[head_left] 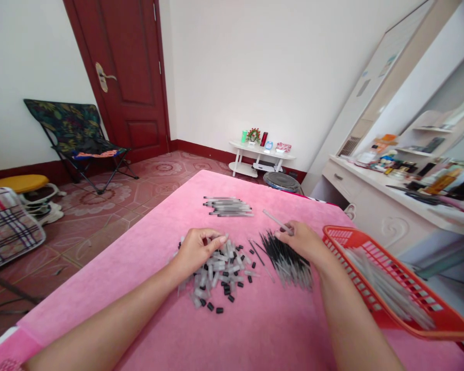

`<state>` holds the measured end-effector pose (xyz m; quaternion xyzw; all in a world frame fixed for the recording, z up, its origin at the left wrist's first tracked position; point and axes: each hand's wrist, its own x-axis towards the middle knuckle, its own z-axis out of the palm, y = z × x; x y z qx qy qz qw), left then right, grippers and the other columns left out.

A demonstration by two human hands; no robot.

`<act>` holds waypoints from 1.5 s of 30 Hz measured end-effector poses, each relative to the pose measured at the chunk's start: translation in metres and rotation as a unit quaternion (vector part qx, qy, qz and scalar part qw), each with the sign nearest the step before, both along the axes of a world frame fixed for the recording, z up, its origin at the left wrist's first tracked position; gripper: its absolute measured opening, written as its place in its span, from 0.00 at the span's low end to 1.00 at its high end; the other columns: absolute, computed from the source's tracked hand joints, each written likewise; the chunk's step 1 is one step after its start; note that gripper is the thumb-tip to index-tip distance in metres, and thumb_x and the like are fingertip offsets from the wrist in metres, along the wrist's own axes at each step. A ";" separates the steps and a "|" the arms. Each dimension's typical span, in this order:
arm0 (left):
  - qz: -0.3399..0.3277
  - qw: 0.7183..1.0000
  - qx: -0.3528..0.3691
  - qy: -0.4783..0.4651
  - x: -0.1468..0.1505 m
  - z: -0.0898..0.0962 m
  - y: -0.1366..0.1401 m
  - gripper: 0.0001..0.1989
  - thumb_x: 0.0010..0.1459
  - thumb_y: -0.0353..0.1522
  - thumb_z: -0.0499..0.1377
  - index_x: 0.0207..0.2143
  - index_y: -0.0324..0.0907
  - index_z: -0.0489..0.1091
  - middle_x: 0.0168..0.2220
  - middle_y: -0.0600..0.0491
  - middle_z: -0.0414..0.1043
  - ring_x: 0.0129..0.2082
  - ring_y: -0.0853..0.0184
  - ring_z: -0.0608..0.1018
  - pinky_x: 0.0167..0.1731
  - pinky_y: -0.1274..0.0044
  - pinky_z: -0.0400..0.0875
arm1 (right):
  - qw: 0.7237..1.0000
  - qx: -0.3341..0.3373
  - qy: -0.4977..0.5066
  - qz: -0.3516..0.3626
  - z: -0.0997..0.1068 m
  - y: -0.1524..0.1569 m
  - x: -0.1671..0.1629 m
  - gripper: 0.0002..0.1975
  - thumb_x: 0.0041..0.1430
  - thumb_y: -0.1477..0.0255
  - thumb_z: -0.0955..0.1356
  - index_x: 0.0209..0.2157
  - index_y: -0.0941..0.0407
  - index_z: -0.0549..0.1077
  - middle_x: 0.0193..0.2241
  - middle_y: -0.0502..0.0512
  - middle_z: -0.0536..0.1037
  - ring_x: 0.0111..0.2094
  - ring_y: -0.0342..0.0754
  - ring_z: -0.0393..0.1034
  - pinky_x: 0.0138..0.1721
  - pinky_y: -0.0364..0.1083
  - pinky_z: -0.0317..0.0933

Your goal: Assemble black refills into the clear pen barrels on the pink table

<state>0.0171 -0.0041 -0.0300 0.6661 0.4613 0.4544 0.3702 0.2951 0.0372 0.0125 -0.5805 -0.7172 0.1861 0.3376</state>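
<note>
My left hand [201, 250] is closed in a pinch at the upper edge of a pile of clear pen caps [216, 265] mixed with small black plugs [219, 310]. What its fingertips hold is too small to tell apart from the caps. In my right hand [301, 239] a translucent pen barrel [274, 218] is gripped, slanting up to the left. Beneath that hand lies a fanned heap of dark-tipped pen refills [286, 260], partly covered by the fingers. Beyond both hands is a stack of capped pens [229, 206].
An orange-red plastic basket [404, 288] with translucent barrels [386, 283] stands on the pink-covered table [158, 314], right of my forearm. A dresser [371, 190] stands at the right, a low white stand [261, 149] by the wall, and a folding chair [75, 134] at the left.
</note>
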 end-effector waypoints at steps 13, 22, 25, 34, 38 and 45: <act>-0.100 0.957 -0.090 -0.257 0.010 0.019 -0.013 0.18 0.54 0.40 0.55 0.42 0.38 0.71 0.33 0.48 0.75 0.29 0.66 0.75 0.32 0.75 0.67 | 0.830 -0.327 0.358 0.276 0.004 -0.046 -0.114 0.17 0.50 0.59 0.67 0.33 0.60 0.68 0.22 0.50 0.71 0.17 0.38 0.61 0.18 0.38 0.55; -0.143 0.897 -0.131 -0.398 0.011 0.022 -0.014 0.14 0.54 0.36 0.57 0.42 0.40 0.69 0.41 0.46 0.73 0.33 0.68 0.75 0.35 0.76 0.68 | 0.750 -0.388 0.478 0.239 0.001 -0.050 -0.122 0.17 0.50 0.58 0.68 0.31 0.59 0.66 0.16 0.44 0.65 0.11 0.34 0.51 0.13 0.37 0.50; -0.125 0.904 -0.142 -0.384 0.013 0.021 -0.016 0.14 0.53 0.38 0.58 0.40 0.40 0.68 0.29 0.53 0.73 0.20 0.74 0.71 0.23 0.80 0.66 | 0.750 -0.385 0.471 0.260 -0.001 -0.054 -0.129 0.16 0.51 0.58 0.67 0.31 0.58 0.65 0.16 0.44 0.66 0.11 0.34 0.51 0.13 0.37 0.50; -0.085 0.898 -0.149 -0.405 0.021 0.015 -0.023 0.10 0.51 0.35 0.60 0.28 0.38 0.65 0.21 0.55 0.69 0.16 0.75 0.69 0.16 0.83 0.62 | 0.894 -0.287 0.213 0.271 0.004 -0.058 -0.131 0.14 0.55 0.64 0.63 0.21 0.56 0.60 0.11 0.43 0.59 0.11 0.36 0.50 0.13 0.38 0.44; -0.080 0.885 -0.154 -0.431 0.025 0.016 -0.024 0.10 0.49 0.35 0.62 0.27 0.37 0.65 0.22 0.55 0.69 0.17 0.75 0.70 0.17 0.82 0.64 | 0.955 -0.159 0.011 0.249 0.016 -0.064 -0.127 0.11 0.56 0.71 0.62 0.21 0.57 0.65 0.17 0.48 0.68 0.18 0.41 0.61 0.22 0.40 0.51; 0.059 0.895 -0.122 -0.424 -0.004 0.024 -0.004 0.10 0.45 0.35 0.64 0.28 0.39 0.68 0.23 0.56 0.69 0.26 0.69 0.76 0.28 0.78 0.71 | 0.955 -0.085 -0.244 0.147 0.018 -0.079 -0.135 0.09 0.52 0.72 0.63 0.21 0.58 0.71 0.24 0.60 0.76 0.29 0.49 0.69 0.31 0.44 0.55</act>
